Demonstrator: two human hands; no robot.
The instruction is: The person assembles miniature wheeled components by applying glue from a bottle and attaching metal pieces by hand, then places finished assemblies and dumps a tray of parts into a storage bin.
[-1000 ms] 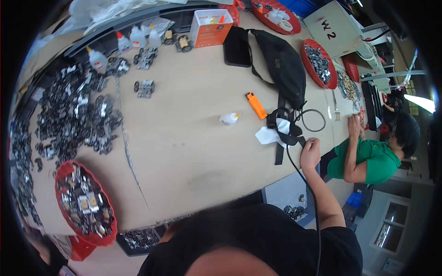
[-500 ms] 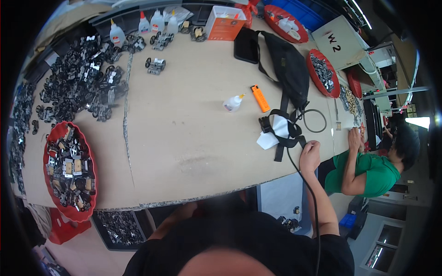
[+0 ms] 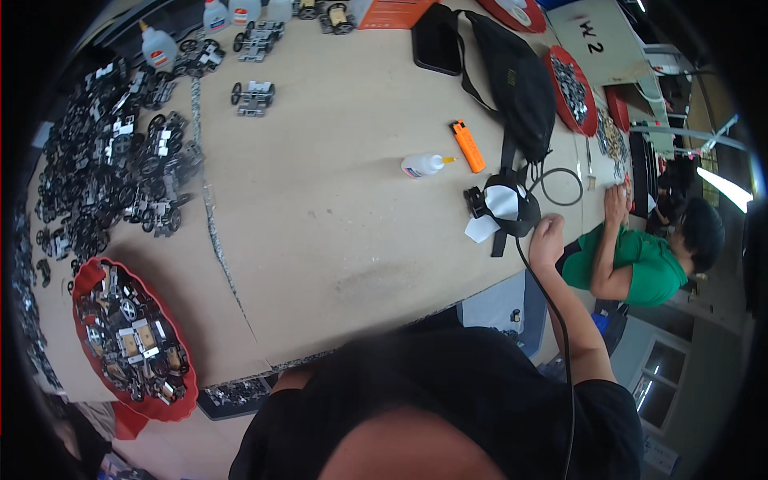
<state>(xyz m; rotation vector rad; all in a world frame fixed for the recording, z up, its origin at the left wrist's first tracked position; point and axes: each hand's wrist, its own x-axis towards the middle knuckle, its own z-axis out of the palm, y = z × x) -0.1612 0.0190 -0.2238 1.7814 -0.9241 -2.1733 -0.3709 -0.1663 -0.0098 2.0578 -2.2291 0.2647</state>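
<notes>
My right hand (image 3: pixel 548 240) rests at the table's right front edge, its fingers curled closed; whatever they may hold is hidden. Beside it lies a black strap bundle with a buckle (image 3: pixel 474 202) and a white piece (image 3: pixel 502 203) in it. A black cable (image 3: pixel 552 308) runs down past my right forearm. My left hand is out of sight; only a bit of that arm shows under the table edge. Farther in, a small glue bottle (image 3: pixel 422 166) with a yellow tip lies on its side near an orange lighter-like object (image 3: pixel 469 147).
A black bag (image 3: pixel 516 84) and a phone (image 3: pixel 438 40) lie at the back right. Toy-like wheeled chassis (image 3: pixel 120 152) are heaped at the left, above a red basin (image 3: pixel 188 376) of similar parts. A red tray of metal parts (image 3: pixel 570 92) sits near a person in green (image 3: pixel 640 264).
The view has shifted and tilted, so the table contents appear displaced. My right hand stays closed beside the strap bundle. The glue bottle appears more tipped over.
</notes>
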